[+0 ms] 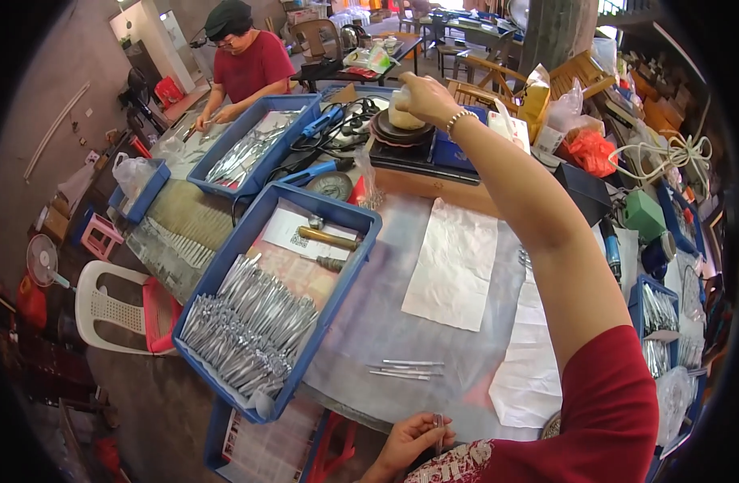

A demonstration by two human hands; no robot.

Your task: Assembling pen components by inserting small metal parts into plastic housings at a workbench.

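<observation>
My right hand [430, 100], a beaded bracelet on its wrist, is stretched to the far side of the table. Its fingers are closed round a translucent pale-yellow block or jar [403, 115], which stands on a dark round plate [400, 135]. Close to my body at the near edge, my left hand [408, 443] pinches a thin, pale, upright piece [439, 432] whose kind I cannot make out. Several slim silver metal rods [408, 369] lie on the table just beyond that hand. To their left, a blue tray [349, 282] holds a heap of silver metal tools [253, 326].
White paper sheets [454, 262] lie on the table. Beyond the tray are another blue bin [249, 183] of metal pieces, blue-handled power tools [321, 122] and tangled black cables. A co-worker [253, 68] works at the far left. A white chair [112, 298] stands left.
</observation>
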